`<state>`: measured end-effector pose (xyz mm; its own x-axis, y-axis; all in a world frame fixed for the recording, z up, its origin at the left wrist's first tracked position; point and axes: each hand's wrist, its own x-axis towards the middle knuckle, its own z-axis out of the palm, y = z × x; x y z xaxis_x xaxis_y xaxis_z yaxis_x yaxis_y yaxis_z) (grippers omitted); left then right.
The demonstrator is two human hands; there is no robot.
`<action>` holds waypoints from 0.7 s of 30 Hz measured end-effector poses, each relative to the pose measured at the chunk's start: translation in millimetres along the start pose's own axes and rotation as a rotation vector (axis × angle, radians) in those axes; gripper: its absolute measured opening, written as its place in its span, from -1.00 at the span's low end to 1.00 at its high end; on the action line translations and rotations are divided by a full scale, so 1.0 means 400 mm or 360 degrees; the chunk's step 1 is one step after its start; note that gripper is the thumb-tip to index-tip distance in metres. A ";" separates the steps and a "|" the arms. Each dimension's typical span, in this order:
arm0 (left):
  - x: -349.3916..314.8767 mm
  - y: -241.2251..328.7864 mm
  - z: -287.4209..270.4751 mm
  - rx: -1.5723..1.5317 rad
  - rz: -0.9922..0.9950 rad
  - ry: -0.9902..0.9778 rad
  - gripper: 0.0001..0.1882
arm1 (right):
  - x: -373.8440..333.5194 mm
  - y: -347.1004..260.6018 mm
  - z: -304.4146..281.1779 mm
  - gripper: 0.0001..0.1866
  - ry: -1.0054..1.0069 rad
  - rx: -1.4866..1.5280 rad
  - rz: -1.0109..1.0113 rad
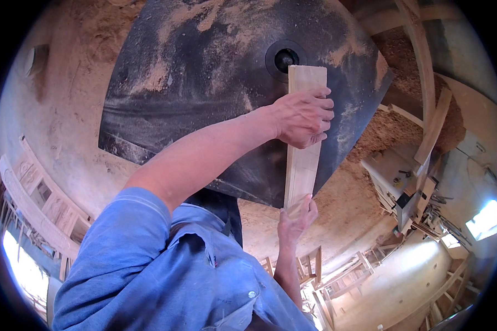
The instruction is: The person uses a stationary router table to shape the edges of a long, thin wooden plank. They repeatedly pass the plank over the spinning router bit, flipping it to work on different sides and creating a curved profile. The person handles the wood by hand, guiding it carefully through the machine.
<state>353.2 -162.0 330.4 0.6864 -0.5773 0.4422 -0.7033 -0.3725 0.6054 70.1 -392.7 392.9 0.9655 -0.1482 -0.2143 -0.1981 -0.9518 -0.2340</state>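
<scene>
no lettering, label, number or sign can be read here.

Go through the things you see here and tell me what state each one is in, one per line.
Wooden board: held in both hands, near end past the table edge
Left hand: closed over the board
Right hand: gripping the near end
Black table: strewn with sawdust
Round fitting: set in the tabletop; whether turning, cannot tell
Blue sleeve: ends above the left elbow
</scene>
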 end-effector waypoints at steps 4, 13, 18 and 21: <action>-0.005 -0.009 -0.009 0.0011 0.0027 -0.0080 -0.81 | -0.008 -0.027 0.004 0.13 -0.0001 -0.0034 -0.0048; -0.046 -0.006 -0.014 0.0021 -0.0013 0.0011 -0.83 | -0.010 -0.004 0.019 0.13 0.0016 -0.0015 -0.0170; -0.068 0.007 -0.031 0.0018 -0.0074 0.0074 -0.85 | -0.002 -0.014 0.005 0.09 0.0022 0.0031 -0.0253; -0.081 0.015 -0.039 0.0030 -0.0106 0.0070 -0.87 | 0.006 -0.016 0.002 0.05 0.0053 0.0019 -0.0337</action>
<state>329.5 -134.2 329.9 0.7389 -0.5186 0.4303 -0.6590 -0.4227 0.6221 73.7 -386.5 393.0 0.9907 0.0458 -0.1279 0.0080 -0.9595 -0.2816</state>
